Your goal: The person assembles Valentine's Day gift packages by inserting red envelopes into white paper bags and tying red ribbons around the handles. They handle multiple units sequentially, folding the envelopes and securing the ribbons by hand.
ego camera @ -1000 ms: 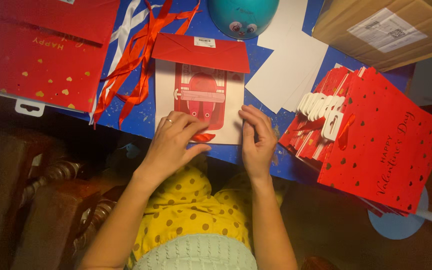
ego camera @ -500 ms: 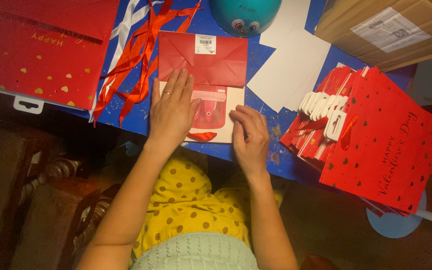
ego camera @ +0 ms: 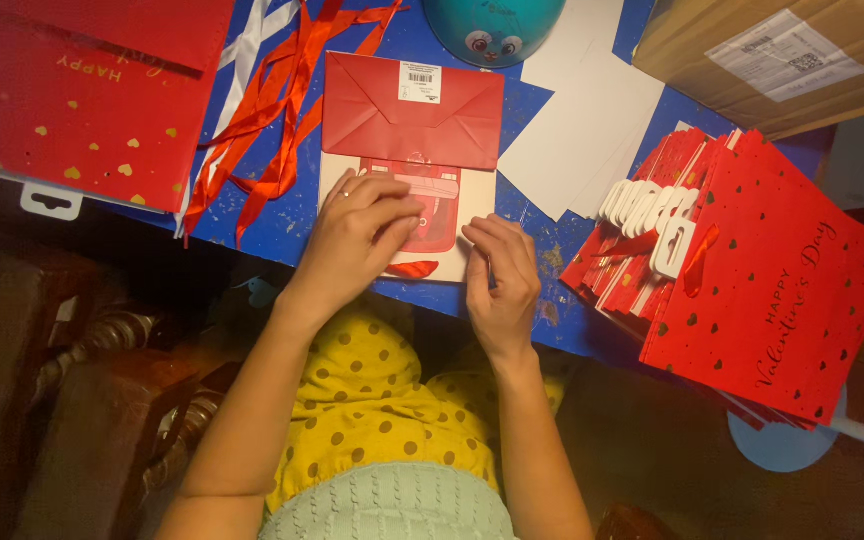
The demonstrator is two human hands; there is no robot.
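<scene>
Both hands rest on the card (ego camera: pixel 407 215): left hand (ego camera: pixel 357 235) curled loosely, right hand (ego camera: pixel 502 285) pinching its lower edge.

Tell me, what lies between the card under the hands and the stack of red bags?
White paper sheets lie between the card and the red bags, with bare blue table nearer the edge, in the head view.

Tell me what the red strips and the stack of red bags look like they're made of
Red strips: likely satin ribbon, glossy sheen, limp curling loops. Stack of red bags: probably matte paper or card, with crisp flat edges and printed hearts; their white handles look like plastic.
</scene>
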